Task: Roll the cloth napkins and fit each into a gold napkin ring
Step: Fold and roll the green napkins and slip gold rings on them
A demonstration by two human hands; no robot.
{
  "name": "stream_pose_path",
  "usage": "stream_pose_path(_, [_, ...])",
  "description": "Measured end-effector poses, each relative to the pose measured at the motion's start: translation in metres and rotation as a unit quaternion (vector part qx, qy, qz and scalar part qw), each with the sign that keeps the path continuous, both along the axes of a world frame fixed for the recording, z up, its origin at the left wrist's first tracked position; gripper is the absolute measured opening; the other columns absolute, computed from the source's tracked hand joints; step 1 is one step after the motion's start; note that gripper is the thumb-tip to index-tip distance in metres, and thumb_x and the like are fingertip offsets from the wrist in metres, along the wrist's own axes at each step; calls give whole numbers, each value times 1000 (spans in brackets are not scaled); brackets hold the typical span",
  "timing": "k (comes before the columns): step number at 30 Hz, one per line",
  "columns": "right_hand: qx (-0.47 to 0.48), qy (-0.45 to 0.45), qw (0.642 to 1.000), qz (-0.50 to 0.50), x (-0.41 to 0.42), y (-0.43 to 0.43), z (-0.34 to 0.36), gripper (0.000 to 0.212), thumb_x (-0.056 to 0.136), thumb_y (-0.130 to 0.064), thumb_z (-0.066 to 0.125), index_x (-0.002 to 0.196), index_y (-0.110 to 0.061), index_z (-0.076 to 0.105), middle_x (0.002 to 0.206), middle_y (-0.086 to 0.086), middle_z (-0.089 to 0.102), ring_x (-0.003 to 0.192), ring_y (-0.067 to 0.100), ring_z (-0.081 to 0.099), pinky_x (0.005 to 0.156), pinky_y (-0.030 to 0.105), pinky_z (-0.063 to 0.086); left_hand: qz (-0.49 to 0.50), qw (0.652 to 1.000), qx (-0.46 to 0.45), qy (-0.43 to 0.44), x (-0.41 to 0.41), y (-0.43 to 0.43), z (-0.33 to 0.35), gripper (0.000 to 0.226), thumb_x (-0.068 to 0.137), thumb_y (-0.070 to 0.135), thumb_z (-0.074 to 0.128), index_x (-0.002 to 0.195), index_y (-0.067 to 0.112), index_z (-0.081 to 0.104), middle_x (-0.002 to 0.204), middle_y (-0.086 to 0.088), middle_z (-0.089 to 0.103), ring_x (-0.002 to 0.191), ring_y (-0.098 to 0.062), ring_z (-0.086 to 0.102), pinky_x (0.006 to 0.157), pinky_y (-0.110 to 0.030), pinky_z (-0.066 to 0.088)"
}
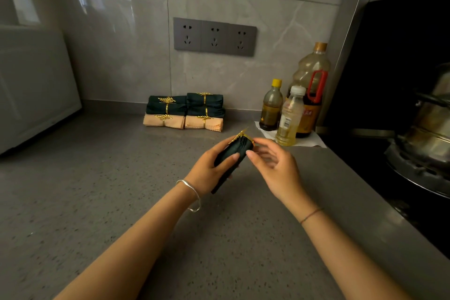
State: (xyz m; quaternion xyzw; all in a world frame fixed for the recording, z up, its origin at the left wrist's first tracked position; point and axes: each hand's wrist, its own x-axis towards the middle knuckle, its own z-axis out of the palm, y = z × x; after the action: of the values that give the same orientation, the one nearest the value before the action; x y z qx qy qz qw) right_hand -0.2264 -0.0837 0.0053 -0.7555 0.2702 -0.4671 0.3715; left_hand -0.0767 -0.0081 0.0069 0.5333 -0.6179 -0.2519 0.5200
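Kitchen, grey speckled countertop [97, 202], tiled wall behind; viewed from your head camera.

1. Your left wrist carried a silver bangle [192, 193]; your right wrist, a thin cord [311, 214].
2. Your left hand [209, 170] was curled round a rolled dark green napkin [231, 151], held just above the counter at the centre, its far end tilted up and away from you.
3. Gold napkin ring [243, 135], leaf-trimmed, sat on the far end of that roll.
4. Your right hand [272, 165] was loosely spread, palm showing, thumb tip touching the roll and forefinger tip at the ring; it gripped nothing.
5. To the right, a stove [414, 173] bore a metal pot [428, 134].
6. Three bottles [291, 114] stood on a white paper sheet [314, 142] beside the stove.
7. Against the wall, a stack of finished napkins [185, 112]: two columns of three, peach at the bottom, dark green above, each ringed in gold.
8. A white appliance [31, 80] stood at far left.
9. A triple socket panel [214, 36] was set in the wall.
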Motion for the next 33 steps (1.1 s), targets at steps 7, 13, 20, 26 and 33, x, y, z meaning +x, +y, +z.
stream_pose_path(7, [-48, -92, 994, -23, 1, -5, -3, 28, 80, -9, 71, 95, -33, 66, 98, 0, 63, 88, 13, 64, 75, 20, 52, -23, 995, 27, 95, -9, -1, -4, 36, 95, 17, 50, 128, 28, 44, 101, 1, 64, 68, -8, 64, 64, -26, 55])
stream_pose_path(13, [-132, -94, 985, -61, 2, -1, -5, 27, 82, -8, 70, 104, -21, 68, 97, -2, 62, 87, 12, 64, 76, 22, 54, -32, 985, 49, 165, -16, -3, -4, 29, 94, 17, 50, 122, 22, 47, 105, -6, 56, 67, -11, 64, 64, -25, 56])
stream_pose_path(20, [-101, -92, 990, -25, 0, 1, -1, 22, 83, -5, 68, 99, -18, 70, 99, -3, 61, 93, 9, 61, 75, 26, 56, -24, 983, 46, 177, -17, -4, -7, 25, 93, 16, 52, 117, 21, 47, 98, -6, 57, 64, -13, 64, 61, -25, 55])
stream_pose_path(26, [-77, -95, 992, -38, 4, 2, 0, 22, 79, -8, 72, 89, -24, 62, 97, 1, 60, 91, 6, 59, 72, 20, 53, -12, 989, 25, 144, -24, -4, -9, 24, 92, 17, 54, 110, 30, 46, 97, -6, 58, 64, -12, 65, 59, -23, 53])
stream_pose_path(33, [-125, -69, 989, -34, 3, -1, 1, 23, 76, -10, 73, 84, -24, 58, 92, -2, 57, 85, 10, 60, 72, 26, 54, 16, 994, -1, 106, -23, -1, -4, 22, 91, 18, 56, 104, 31, 44, 95, -3, 60, 63, -10, 65, 58, -21, 54])
